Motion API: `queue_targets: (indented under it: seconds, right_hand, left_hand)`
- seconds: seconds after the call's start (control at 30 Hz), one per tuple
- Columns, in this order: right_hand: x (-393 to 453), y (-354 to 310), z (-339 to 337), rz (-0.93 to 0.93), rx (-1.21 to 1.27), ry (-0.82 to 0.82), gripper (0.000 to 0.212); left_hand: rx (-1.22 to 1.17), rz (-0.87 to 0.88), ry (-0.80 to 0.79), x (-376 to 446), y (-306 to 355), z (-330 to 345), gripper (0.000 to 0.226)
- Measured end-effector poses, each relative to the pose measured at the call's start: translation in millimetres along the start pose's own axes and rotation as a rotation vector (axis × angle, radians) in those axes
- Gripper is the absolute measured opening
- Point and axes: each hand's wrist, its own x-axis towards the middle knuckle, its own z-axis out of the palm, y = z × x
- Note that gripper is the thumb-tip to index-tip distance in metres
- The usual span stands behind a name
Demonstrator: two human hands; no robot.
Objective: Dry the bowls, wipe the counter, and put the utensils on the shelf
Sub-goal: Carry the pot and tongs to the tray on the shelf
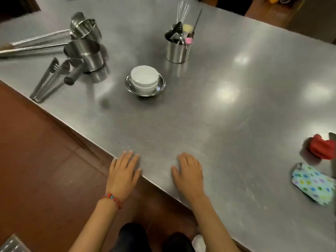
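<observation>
The steel surface (209,110) runs at a slant, its near edge cutting from upper left down to lower right, with red-brown floor (36,160) below that edge; both hands lie flat at that edge, well nearer than the stacked white bowls (144,78), which I take as my mark. The left hand (123,174) rests with fingers straight and spread, palm partly over the lip, its grip wide and holding nothing; a beaded bracelet (112,198) circles its wrist. The right hand (189,176) lies flat on the metal beside it, grip likewise wide and empty.

The bowls sit inside a shallow steel dish (145,86); between them and the hands the metal is bare and gleaming. Beyond and to the right of the bowls stands a steel utensil holder (177,50) crowded with tools; left of the bowls is a cluster of steel pots (87,53) with long handles reaching toward the left edge, and tongs (47,82) lying close to the near edge. Far right of the bowls, by the right margin, lie a red cloth (322,147) and a dotted cloth (314,184), the two near each other but apart.
</observation>
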Motion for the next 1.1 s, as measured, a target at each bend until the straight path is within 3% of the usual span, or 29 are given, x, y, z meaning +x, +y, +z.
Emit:
queue_targets:
  seconds: [0.23,0.4,0.53,0.83,1.1]
  right_hand:
    - [39.9,-117.6,45.9,-0.145,0.004,-0.103,0.041]
    - [76.0,-167.0,66.4,-0.229,0.021,-0.169,0.043]
    - [122.2,-199.1,77.8,-0.256,0.052,-0.176,0.044]
    - [230.5,-259.3,96.7,-0.216,0.181,-0.176,0.044]
    - [299.1,-302.8,121.8,-0.019,0.409,-0.117,0.034]
  left_hand:
    - [0.021,-0.146,0.154,-2.4,-114.5,-56.5,0.054]
    - [0.006,-0.224,0.246,6.6,-163.7,-74.6,0.037]
    - [0.010,-0.244,0.286,33.2,-194.6,-87.4,0.046]
    - [0.019,-0.247,0.339,122.0,-265.0,-126.0,0.040]
    - [-0.076,-0.207,0.350,198.1,-338.7,-145.8,0.043]
